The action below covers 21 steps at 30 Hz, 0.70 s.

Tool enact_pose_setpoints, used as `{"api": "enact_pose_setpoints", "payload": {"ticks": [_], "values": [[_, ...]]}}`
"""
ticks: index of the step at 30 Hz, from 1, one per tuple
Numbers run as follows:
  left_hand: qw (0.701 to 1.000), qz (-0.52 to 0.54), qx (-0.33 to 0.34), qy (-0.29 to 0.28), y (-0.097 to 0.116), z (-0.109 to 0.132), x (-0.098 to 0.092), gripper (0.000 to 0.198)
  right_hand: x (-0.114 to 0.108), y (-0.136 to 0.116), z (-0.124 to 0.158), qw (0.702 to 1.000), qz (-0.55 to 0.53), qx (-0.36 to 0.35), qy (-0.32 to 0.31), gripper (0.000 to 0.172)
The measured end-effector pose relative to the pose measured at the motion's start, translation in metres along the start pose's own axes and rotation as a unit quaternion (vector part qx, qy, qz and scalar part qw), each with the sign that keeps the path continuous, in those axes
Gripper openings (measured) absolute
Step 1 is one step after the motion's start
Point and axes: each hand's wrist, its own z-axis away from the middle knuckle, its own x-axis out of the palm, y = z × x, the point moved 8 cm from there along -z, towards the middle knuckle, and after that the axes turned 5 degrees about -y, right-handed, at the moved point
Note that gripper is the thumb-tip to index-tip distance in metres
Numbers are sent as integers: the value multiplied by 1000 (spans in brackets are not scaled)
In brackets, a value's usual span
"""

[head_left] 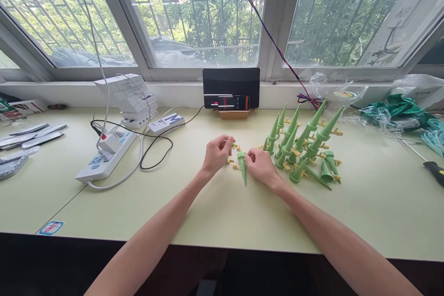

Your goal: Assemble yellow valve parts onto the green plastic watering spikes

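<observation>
My left hand (217,152) is curled over the pale green table (215,212), its fingertips pinched on a small green and yellow part (231,143). My right hand (261,164) is closed on the wide end of a green cone spike (243,171) that lies pointing toward me. Small yellow fittings (236,165) lie between the two hands. Just right of my right hand stands a cluster of several green cone spikes (301,141), some upright and some lying flat.
A white power strip (104,159) with plugs and a black cable (152,148) lies at the left. White boxes (128,97) are stacked behind it. A phone on a wooden stand (233,104) and a black screen (231,85) sit by the window. Green bags (398,111) lie at right.
</observation>
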Motion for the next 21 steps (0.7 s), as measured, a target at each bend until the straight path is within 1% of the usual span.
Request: {"api": "enact_pose_setpoints", "payload": {"ticks": [17, 19, 21], "values": [[1000, -16, 7, 8, 4, 0, -2, 34, 8, 3, 3, 998, 26, 35, -40, 17], [1000, -18, 7, 8, 3, 0, -2, 35, 7, 3, 3, 998, 25, 33, -37, 16], [1000, -20, 8, 8, 3, 0, -2, 35, 5, 1, 4, 999, 22, 28, -22, 14]]}}
